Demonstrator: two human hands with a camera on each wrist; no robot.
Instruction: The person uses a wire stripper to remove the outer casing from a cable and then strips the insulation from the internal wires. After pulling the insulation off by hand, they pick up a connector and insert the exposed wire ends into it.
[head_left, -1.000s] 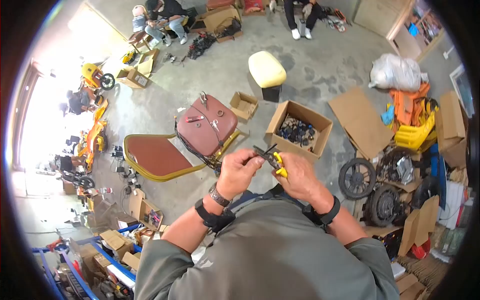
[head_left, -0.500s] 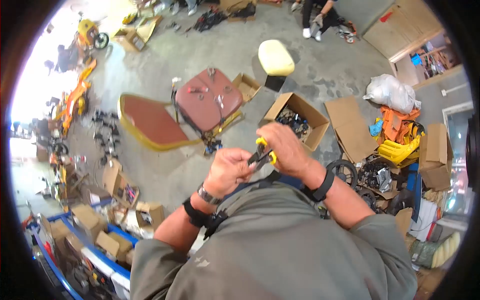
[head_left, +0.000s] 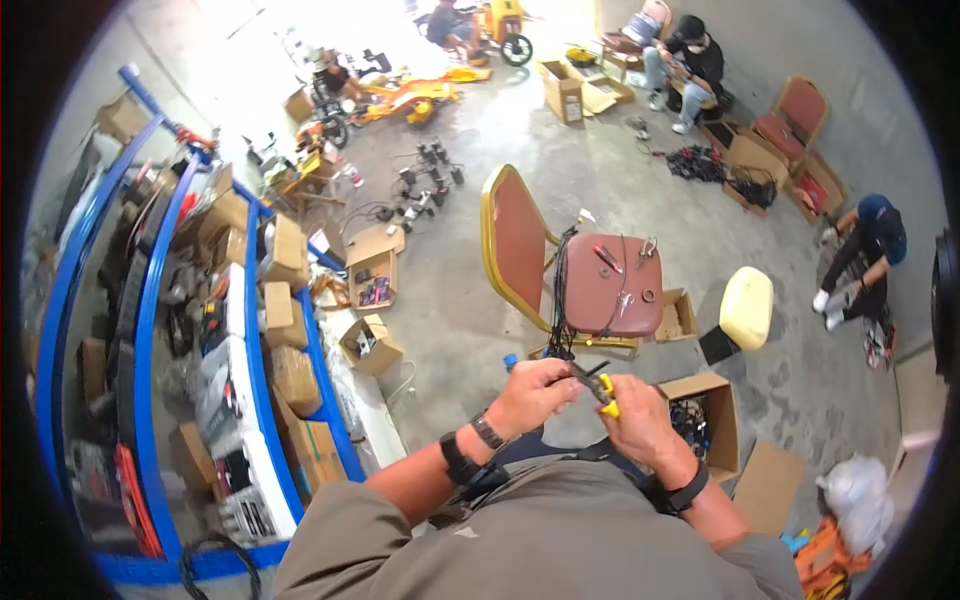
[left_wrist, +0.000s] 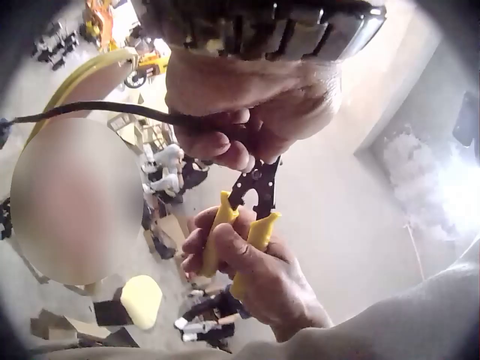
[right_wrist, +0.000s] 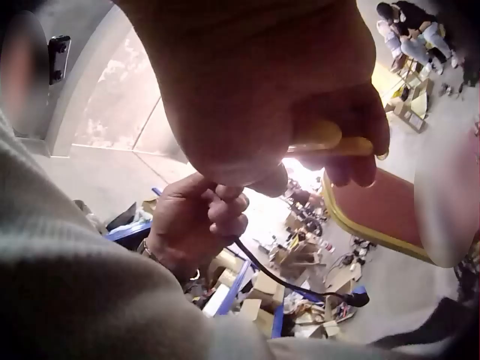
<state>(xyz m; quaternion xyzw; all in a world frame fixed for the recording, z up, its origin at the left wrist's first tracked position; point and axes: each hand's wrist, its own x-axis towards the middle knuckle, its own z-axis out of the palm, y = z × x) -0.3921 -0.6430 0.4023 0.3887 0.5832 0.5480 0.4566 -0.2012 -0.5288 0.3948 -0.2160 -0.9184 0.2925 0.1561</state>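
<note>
My right hand [head_left: 640, 425] grips wire strippers [left_wrist: 259, 236] by their yellow handles, which stand spread apart in the left wrist view. The dark metal head of the tool reaches up to the fingertips of my left hand [head_left: 535, 395]. Between its thumb and fingers, the left hand pinches a black cable [left_wrist: 112, 107]. One end of this cable trails off to a small dark plug [right_wrist: 358, 298] in the right wrist view. The left fingers hide where the cable meets the tool. Both hands are held in front of the body, near the chair seat [head_left: 590, 318].
On the seat lie a red screwdriver [head_left: 607, 258], pliers [head_left: 648, 246], a ring [head_left: 649, 296] and black cables [head_left: 562, 290]. An open cardboard box [head_left: 732, 430] of parts stands at right. Blue shelving [head_left: 258, 370] fills the left. A pale yellow seat [head_left: 748, 308] and seated people [head_left: 690, 65] are beyond.
The head view has swung left, bringing the blue shelving in and shifting the chair rightward in view. Both hands stay together at the wire strippers, which have changed angle slightly.
</note>
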